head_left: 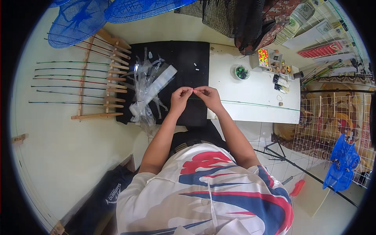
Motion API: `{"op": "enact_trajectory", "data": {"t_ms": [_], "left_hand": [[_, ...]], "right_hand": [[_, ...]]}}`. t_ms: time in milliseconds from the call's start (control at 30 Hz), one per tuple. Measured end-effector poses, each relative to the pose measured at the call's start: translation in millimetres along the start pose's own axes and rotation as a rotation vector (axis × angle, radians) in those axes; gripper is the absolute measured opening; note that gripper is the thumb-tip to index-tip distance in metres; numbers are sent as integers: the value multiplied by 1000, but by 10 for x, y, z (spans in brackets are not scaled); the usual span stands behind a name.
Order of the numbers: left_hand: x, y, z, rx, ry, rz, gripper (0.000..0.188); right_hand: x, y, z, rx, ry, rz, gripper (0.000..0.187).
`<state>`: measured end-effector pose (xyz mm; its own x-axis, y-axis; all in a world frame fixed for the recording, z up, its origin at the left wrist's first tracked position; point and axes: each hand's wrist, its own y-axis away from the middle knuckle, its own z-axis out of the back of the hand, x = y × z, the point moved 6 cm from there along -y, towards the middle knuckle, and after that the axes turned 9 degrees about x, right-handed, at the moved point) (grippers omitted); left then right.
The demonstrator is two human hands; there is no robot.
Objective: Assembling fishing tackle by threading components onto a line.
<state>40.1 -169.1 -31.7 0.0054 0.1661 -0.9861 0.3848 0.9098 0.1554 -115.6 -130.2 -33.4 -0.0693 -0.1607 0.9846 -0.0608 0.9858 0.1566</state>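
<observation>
Above the black cloth (168, 55), my left hand (180, 98) and my right hand (209, 98) meet fingertip to fingertip. Both are closed in a pinch on a tiny red piece (193, 91), mostly covered by the fingers; its kind is too small to make out. A thin green fishing rod (258, 105) stretches from beneath my right hand across the white tabletop (227, 55) to the right. Whether it joins the red piece cannot be seen. Two small white bits (196, 69) lie on the cloth beyond my hands.
Clear plastic wrapping and a long pale box (162, 82) lie to the left. Farther left, a wooden rack (113, 74) holds several thin rods. A potted plant (242, 72) and a compartment tray (276, 64) stand right. Blue nets (78, 21) hang at upper left.
</observation>
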Motion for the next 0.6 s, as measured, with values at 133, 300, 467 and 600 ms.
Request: {"op": "enact_trajectory", "data": {"t_ms": [133,300,467,600], "left_hand": [[79,-9,-3,29,61,-1,14],[209,-29,34,3,236,119,16],[174,-19,54,17,140,179,15],[201,-12,92,26,49,127,17]], "right_hand": [[12,-12,-39,4,44,-25,17],[34,-15,-86,8,73,20,16],[10,-8,-49,-22,152,-62,17],[-92,-6,-28,-64,159,-36,18]]}}
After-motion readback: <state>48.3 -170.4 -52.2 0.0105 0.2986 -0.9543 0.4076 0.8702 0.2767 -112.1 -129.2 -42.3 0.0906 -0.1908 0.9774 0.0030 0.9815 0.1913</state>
